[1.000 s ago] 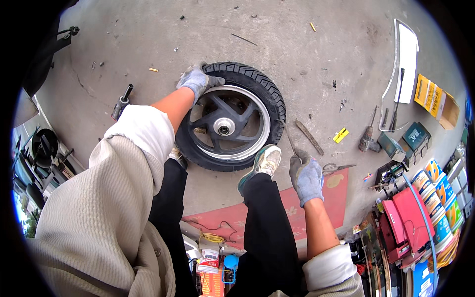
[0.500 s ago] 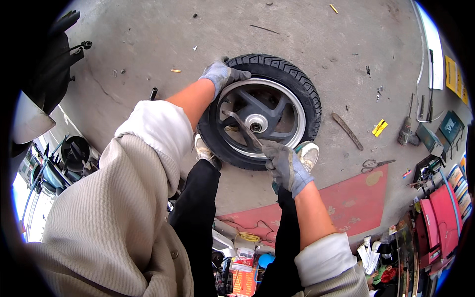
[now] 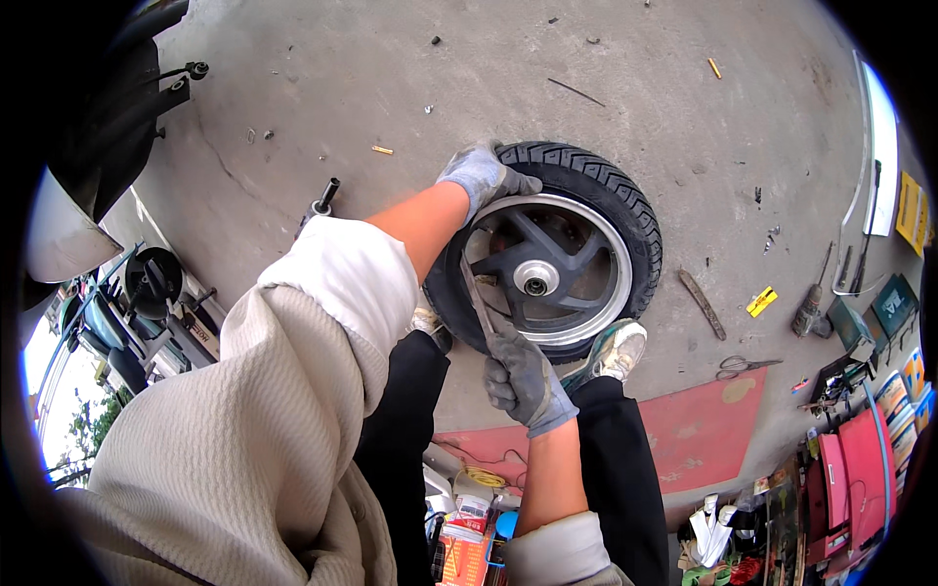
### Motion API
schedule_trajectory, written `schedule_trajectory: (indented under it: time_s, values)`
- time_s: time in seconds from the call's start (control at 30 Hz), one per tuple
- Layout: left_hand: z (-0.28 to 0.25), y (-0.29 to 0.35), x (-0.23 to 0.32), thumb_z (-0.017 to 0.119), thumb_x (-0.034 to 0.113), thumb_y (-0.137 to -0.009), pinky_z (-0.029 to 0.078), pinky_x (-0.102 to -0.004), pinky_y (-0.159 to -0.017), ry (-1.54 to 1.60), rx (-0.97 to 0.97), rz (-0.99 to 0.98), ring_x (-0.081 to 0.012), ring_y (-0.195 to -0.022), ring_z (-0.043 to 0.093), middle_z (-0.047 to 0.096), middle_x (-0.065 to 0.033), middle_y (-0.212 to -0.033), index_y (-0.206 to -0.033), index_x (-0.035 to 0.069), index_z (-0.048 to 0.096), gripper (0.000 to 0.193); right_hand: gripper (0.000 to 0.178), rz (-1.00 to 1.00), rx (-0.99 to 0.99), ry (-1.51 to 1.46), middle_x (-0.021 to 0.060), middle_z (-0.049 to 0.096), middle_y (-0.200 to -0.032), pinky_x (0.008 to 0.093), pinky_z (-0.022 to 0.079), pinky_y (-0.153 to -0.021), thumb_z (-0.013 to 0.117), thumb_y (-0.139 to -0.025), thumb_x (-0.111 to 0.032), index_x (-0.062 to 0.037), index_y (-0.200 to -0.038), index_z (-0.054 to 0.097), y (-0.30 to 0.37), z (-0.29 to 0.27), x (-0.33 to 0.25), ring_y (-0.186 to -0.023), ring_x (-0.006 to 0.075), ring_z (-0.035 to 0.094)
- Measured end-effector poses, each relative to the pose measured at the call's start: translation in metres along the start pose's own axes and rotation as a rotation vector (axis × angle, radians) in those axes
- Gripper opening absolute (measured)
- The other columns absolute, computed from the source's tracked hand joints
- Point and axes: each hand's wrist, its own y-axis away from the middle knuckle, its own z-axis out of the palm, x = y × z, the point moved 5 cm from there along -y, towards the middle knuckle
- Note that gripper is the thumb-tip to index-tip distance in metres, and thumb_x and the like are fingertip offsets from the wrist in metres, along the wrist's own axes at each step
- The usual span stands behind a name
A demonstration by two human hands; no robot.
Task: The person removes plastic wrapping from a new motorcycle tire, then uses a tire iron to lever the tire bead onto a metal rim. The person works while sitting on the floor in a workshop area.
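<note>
A black tyre [image 3: 640,220] on a grey spoked wheel [image 3: 535,277] lies flat on the floor between my shoes. My left hand [image 3: 483,178], in a grey glove, grips the tyre's far-left part, fingers over the sidewall near the silver rim. My gloved right hand [image 3: 528,379] is closed round a metal tyre lever [image 3: 476,301] at the wheel's near-left side. The lever's far end meets the left rim edge, where tyre and rim come together. How deep its tip sits there I cannot tell.
Right of the wheel lie a worn flat bar [image 3: 702,305], a yellow packet [image 3: 761,301], scissors [image 3: 747,366] and a drill-like tool [image 3: 809,308]. A black-tipped tool [image 3: 325,197] lies left of my left arm. A red mat [image 3: 699,430] is near my right leg.
My right hand has moved left and nearer to me with the tyre lever. The lever's tip has gone from over the wheel's opening to the left rim edge. My left hand stays on the tyre.
</note>
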Motion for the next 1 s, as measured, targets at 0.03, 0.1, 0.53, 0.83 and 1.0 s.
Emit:
schedule_trajectory:
  time_s: [0.03, 0.1, 0.53, 0.83, 1.0]
  values:
    - [-0.005, 0.000, 0.000, 0.096, 0.016, -0.066, 0.053, -0.0336, -0.098, -0.012, 0.010, -0.003, -0.0225, -0.108, 0.069, 0.074, -0.0121, -0.117, -0.128, 0.000, 0.066, 0.071, 0.029, 0.039, 0.064, 0.001, -0.0035, 0.041, -0.063, 0.0229, 0.025, -0.039, 0.051, -0.103, -0.021, -0.0215, -0.132, 0.057, -0.005, 0.006, 0.001, -0.046, 0.0071, 0.036]
    - [-0.003, 0.002, 0.002, 0.096, 0.015, -0.066, 0.053, -0.0335, -0.098, -0.026, -0.001, -0.009, -0.0222, -0.108, 0.069, 0.074, -0.0122, -0.117, -0.128, -0.001, 0.066, 0.071, 0.026, 0.004, 0.184, -0.024, -0.0039, 0.042, -0.065, 0.0232, 0.027, -0.041, 0.051, -0.103, -0.018, -0.0166, -0.128, 0.058, 0.006, 0.042, -0.005, -0.048, 0.0066, 0.037]
    - [-0.005, 0.008, 0.011, 0.096, 0.023, -0.066, 0.047, -0.0354, -0.108, -0.105, -0.099, 0.060, -0.0260, -0.119, 0.066, 0.071, -0.0164, -0.124, -0.135, 0.000, 0.062, 0.080, 0.017, -0.440, 0.271, -0.791, 0.0026, 0.059, -0.085, 0.0296, 0.047, -0.069, 0.049, -0.105, -0.010, -0.0051, -0.116, 0.061, -0.126, 0.147, 0.041, -0.071, 0.0133, 0.056]
    - [-0.003, -0.019, -0.008, 0.097, 0.024, -0.066, 0.054, -0.0339, -0.096, -0.100, -0.112, 0.164, -0.0223, -0.105, 0.070, 0.074, -0.0122, -0.115, -0.123, 0.001, 0.068, 0.067, 0.032, -0.298, 0.158, -0.052, -0.0041, 0.047, -0.064, 0.0251, 0.031, -0.036, 0.056, -0.105, -0.026, -0.0015, -0.125, 0.057, -0.073, 0.050, 0.128, -0.043, 0.0062, 0.043]
    - [0.004, -0.024, -0.007, 0.097, 0.025, -0.066, 0.054, -0.0339, -0.095, -0.057, -0.176, 0.164, -0.0221, -0.105, 0.069, 0.074, -0.0115, -0.113, -0.124, 0.002, 0.067, 0.070, 0.024, -0.058, 0.023, 0.484, -0.0043, 0.045, -0.057, 0.0233, 0.027, -0.036, 0.054, -0.101, -0.016, 0.0016, -0.115, 0.063, -0.032, -0.014, 0.025, -0.039, 0.0049, 0.037]
